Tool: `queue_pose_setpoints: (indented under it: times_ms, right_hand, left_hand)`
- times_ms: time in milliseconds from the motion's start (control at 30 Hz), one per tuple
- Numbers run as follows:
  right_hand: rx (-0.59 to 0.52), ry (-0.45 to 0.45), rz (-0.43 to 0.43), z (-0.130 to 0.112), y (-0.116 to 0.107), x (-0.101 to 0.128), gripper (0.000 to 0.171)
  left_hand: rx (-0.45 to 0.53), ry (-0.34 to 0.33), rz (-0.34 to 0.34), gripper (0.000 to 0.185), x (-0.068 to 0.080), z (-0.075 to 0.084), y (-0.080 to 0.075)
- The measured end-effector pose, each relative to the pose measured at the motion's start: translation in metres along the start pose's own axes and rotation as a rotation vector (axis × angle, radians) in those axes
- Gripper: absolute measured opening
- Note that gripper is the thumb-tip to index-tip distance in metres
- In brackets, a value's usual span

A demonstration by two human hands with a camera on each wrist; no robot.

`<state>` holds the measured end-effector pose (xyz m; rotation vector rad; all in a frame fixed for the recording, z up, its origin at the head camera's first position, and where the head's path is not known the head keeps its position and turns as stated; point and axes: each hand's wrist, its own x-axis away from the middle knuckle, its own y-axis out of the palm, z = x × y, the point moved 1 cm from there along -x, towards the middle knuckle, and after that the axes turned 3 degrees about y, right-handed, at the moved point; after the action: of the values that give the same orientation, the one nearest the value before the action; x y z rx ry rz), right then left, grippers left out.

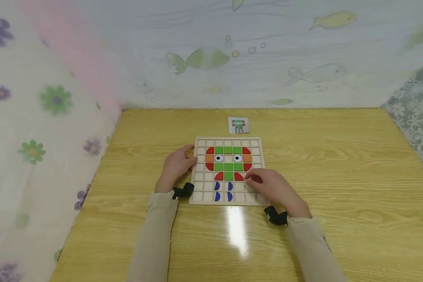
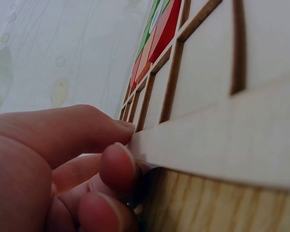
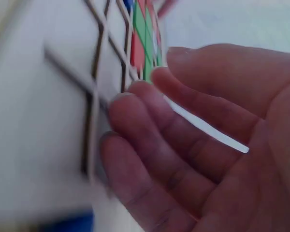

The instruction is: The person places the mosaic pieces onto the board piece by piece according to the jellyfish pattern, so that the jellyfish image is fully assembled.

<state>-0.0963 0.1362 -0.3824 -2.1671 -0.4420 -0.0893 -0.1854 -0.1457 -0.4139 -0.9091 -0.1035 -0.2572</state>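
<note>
The wooden grid puzzle board (image 1: 228, 170) lies flat on the tabletop (image 1: 338, 176), and the left hand (image 1: 176, 166) presses its curled fingers (image 2: 117, 164) against the board's left edge, seemingly to keep it from sliding. The right hand (image 1: 273, 187) rests over the lower right cells, fingers (image 3: 150, 140) loosely spread and holding nothing, just beside the red quarter-circle tile (image 1: 238, 176). A small pattern card (image 1: 238, 125) lies beyond the fingers, past the board's far edge, likely as a reference.

I see both arms in long beige sleeves ending at the wrists. My left hand (image 1: 176, 166) and right hand (image 1: 276, 190) are bare, without rings. A small black camera mount (image 1: 183, 191) is strapped at the left cuff, and another black mount (image 1: 276, 216) at the right cuff.
</note>
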Motion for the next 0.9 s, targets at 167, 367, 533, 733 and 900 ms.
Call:
queue_pose_setpoints:
  times_ms: [167, 367, 533, 733, 900]
  right_hand:
    - [-0.001, 0.027, 0.001, 0.016, -0.016, 0.003, 0.018]
    - [-0.014, 0.070, -0.012, 0.036, -0.034, 0.011, 0.021]
    - [0.002, 0.102, -0.065, 0.048, -0.043, 0.018, 0.022]
    - [0.020, 0.139, -0.119, 0.055, -0.044, 0.022, 0.023]
    - [0.011, 0.207, -0.179, 0.057, -0.044, 0.024, 0.026]
  left_hand:
    - [0.014, 0.001, 0.004, 0.054, 0.001, -0.001, 0.000]
    - [0.033, -0.001, 0.012, 0.054, 0.002, -0.001, -0.001]
    - [0.028, -0.008, 0.009, 0.054, 0.003, 0.000, -0.001]
    - [0.037, 0.005, 0.006, 0.054, 0.003, 0.001, 0.000]
    - [0.038, 0.011, 0.002, 0.053, 0.003, 0.001, -0.001]
